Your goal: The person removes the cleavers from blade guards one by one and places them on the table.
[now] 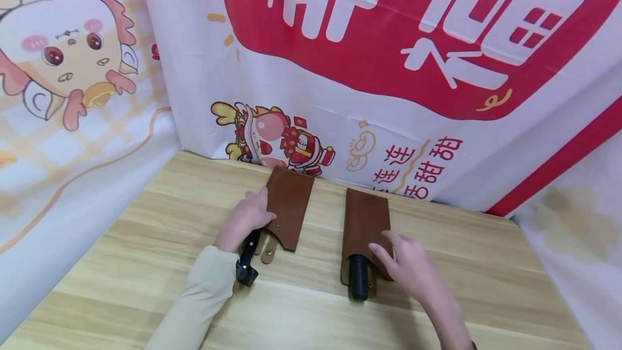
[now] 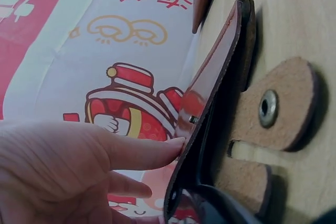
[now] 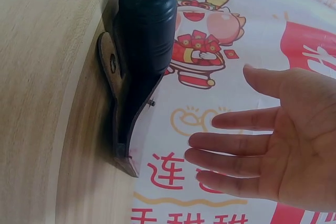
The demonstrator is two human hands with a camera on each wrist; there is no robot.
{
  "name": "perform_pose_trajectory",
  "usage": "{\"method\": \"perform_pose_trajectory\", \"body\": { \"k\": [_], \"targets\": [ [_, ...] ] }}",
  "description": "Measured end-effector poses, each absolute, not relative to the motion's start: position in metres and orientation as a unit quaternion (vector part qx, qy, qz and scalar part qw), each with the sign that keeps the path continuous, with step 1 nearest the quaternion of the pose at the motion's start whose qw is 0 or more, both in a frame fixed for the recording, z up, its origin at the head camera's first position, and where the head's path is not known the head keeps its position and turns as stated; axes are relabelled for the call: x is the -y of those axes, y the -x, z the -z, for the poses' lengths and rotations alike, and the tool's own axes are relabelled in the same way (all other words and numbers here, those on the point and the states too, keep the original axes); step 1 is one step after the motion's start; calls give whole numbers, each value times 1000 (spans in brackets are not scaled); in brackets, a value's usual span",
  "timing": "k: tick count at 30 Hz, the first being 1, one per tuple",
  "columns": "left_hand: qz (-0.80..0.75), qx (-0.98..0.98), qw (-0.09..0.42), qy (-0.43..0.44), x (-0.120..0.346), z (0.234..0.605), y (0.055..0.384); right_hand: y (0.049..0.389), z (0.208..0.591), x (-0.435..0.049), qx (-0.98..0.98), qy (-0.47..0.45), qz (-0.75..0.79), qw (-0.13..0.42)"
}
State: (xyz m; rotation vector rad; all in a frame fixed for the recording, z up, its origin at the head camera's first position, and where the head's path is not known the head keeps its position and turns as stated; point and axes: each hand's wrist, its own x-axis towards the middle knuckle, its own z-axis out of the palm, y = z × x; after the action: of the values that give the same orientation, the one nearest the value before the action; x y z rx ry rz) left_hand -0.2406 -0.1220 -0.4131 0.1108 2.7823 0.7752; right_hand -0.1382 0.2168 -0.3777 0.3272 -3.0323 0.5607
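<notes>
Two brown leather knife sheaths lie on the table, the left sheath [image 1: 290,199] and the right sheath [image 1: 366,220]. A riveted black knife handle [image 1: 249,255] sticks out of the left one, beside a loose strap [image 2: 275,106] with a metal snap. My left hand [image 1: 248,215] is at that sheath's left edge, its thumb [image 2: 157,150] touching the leather and its fingers extended. A thick, rounded black handle [image 3: 147,24] protrudes from the right sheath. Beside it, my right hand [image 1: 408,263] hovers with fingers spread, apart from the leather in the right wrist view.
The light wood table [image 1: 301,307] ends at a white and red printed cloth [image 1: 311,69] hanging behind it. More patterned cloth [image 1: 97,166] hangs along the left side, and another cloth [image 1: 573,220] is at the right.
</notes>
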Motion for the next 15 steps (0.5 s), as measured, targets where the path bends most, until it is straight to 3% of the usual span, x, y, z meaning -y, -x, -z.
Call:
{"method": "perform_pose_trajectory", "body": {
  "k": [15],
  "targets": [
    [-279,-948,150,-42,123,418,249,140,380,-220,978,-109,-172,37]
  ]
}}
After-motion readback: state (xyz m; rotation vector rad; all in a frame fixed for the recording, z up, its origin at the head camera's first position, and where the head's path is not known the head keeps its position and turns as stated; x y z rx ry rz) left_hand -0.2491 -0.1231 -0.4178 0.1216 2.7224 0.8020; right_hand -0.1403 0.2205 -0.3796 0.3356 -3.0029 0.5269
